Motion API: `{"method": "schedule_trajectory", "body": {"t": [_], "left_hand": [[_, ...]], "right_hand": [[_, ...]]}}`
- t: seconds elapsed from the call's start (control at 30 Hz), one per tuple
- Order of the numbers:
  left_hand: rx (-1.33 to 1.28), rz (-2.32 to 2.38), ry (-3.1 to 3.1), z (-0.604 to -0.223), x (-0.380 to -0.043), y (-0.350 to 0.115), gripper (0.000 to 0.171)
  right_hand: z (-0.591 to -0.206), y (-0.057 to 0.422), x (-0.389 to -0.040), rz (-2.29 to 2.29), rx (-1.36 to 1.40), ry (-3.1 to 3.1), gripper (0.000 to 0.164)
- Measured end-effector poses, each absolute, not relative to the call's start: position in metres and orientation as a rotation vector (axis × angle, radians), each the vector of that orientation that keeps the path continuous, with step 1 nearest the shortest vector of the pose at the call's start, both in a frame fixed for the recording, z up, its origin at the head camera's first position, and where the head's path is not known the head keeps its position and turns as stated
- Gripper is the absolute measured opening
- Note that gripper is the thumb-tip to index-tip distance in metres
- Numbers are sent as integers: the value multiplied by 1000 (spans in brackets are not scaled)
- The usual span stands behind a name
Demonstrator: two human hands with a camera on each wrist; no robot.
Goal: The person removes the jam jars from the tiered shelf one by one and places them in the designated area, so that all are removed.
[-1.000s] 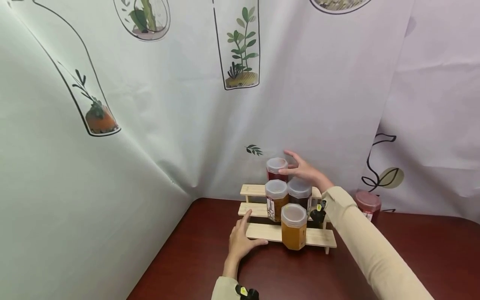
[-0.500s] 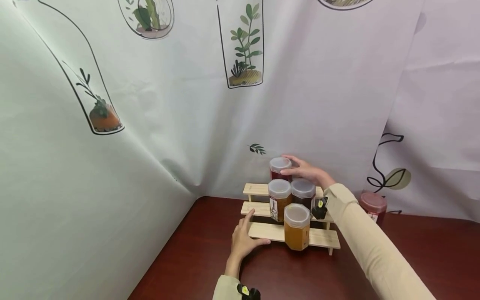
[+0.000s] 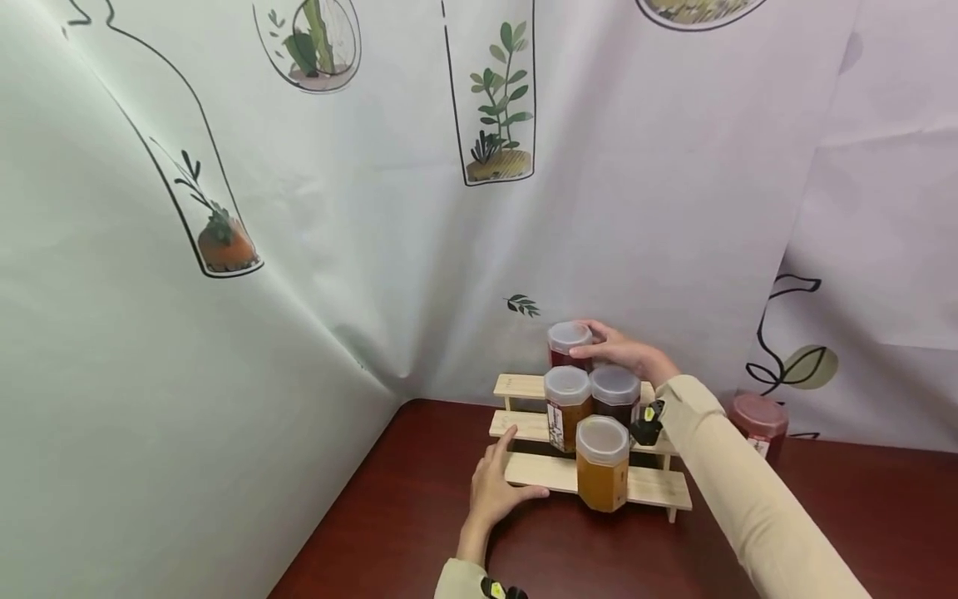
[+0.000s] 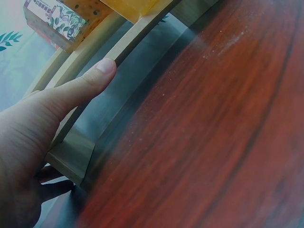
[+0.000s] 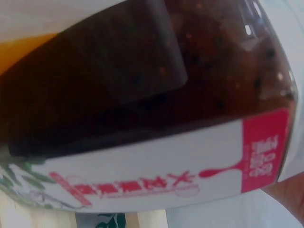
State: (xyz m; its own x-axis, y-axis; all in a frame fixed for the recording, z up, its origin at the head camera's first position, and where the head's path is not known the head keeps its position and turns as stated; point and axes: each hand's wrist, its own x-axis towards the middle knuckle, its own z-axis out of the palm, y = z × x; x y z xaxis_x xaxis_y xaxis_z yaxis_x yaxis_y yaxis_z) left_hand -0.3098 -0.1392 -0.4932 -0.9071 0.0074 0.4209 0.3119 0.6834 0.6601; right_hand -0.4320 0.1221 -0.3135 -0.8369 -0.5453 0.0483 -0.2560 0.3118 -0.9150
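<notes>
In the head view a three-step wooden rack (image 3: 542,472) holds several octagonal jam jars with translucent lids. My right hand (image 3: 624,353) grips a red jam jar (image 3: 568,336) on the top step, thumb in front and fingers behind. My left hand (image 3: 492,491) holds the rack's left end. In the left wrist view its thumb (image 4: 92,81) lies along the lowest shelf's front edge, with fingertips around the end leg. A dark jam jar (image 3: 615,386) on the middle step fills the right wrist view, its white-and-pink label (image 5: 142,171) showing.
Beside the dark jar is a seeded orange-brown jar (image 3: 569,416). A golden jar (image 3: 602,478) stands on the lowest step. Another red jar (image 3: 758,416) is on the dark red table (image 3: 419,499), right of the rack. A printed white cloth (image 3: 419,249) hangs close behind.
My right hand's raised, spread fingers have come down and closed around the red jar. The left hand keeps its place at the rack. The head view has shifted slightly.
</notes>
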Motion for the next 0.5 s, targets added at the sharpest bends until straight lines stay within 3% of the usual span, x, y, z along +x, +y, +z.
{"method": "schedule_trajectory", "body": {"t": [0.5], "left_hand": [[-264,-1092,-2515,-493,-309,-140,110]], "right_hand": [[-316,129,-428,-1669,-629,2393,77]]}}
